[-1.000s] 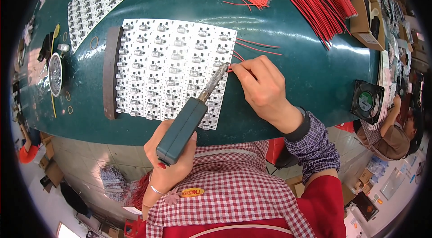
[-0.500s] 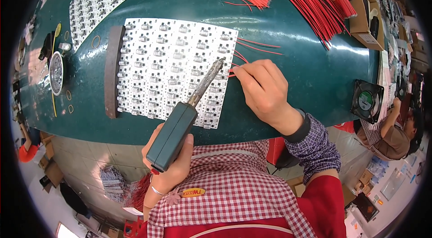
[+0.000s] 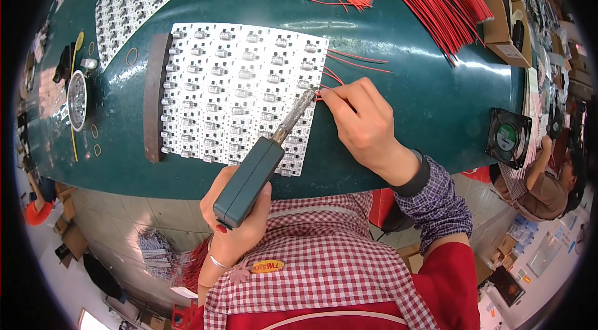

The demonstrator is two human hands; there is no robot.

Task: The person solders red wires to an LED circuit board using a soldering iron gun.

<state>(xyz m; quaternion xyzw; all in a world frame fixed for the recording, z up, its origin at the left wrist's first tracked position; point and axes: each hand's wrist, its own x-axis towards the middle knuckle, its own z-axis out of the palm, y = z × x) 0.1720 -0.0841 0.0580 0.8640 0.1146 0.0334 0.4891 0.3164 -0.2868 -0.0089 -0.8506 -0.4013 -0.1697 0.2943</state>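
A white panel of circuit boards (image 3: 232, 90), with several rows of small silver cylindrical parts, lies on the green table. My left hand (image 3: 238, 244) is wrapped round the dark soldering gun (image 3: 249, 180). Its tip rests at the panel's right edge, right beside my right fingertips. There my right hand (image 3: 366, 127) pinches a thin red wire (image 3: 319, 98), whose far end is hidden by the fingers. Farther up that edge, other red wires (image 3: 358, 57) stick out to the right from the panel.
A dark bar (image 3: 158, 98) lies along the panel's left edge. Another panel (image 3: 138, 6) is at the far left, above a small bowl (image 3: 78, 100). Bundles of red wires (image 3: 430, 3), a cardboard box (image 3: 507, 24) and a black fan (image 3: 508, 138) occupy the right side.
The soldering gun in my left hand has shifted right and slightly nearer me, its tip now at the panel's edge. My right hand has moved slightly left, still pinching the wire.
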